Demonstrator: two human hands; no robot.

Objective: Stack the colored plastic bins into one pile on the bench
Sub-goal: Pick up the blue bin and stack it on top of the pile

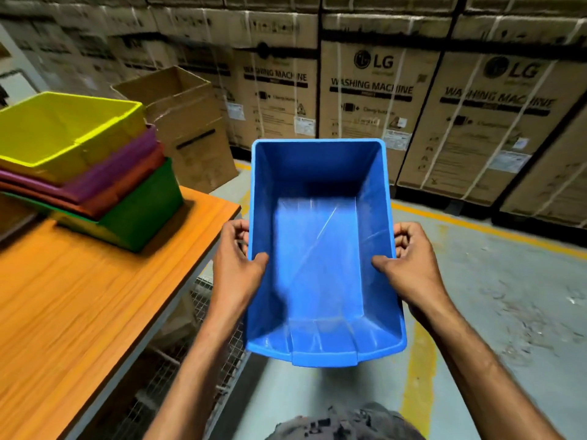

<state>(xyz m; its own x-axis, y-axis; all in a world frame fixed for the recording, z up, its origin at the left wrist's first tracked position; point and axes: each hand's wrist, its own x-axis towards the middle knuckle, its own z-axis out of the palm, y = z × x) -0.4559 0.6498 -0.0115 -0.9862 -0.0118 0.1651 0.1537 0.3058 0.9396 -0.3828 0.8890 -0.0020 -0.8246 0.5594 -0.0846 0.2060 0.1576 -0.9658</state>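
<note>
While both hands carry it level over the floor, left hand [236, 265] and right hand [413, 265] clamp the empty blue rectangular plastic bin [320, 249] by its side rims, likely for nesting; it hangs right of the orange wooden worktop [79, 296], where the yellow-topped pile of nested plastic bins [82, 166] waits farther left.

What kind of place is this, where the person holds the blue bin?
Probably an appliance warehouse or stockroom. Tall cardboard cartons printed "LG Washing Machine" are stacked along the wall, a yellow line is painted on the concrete floor, and a bench carries a stack of colored bins.
</note>
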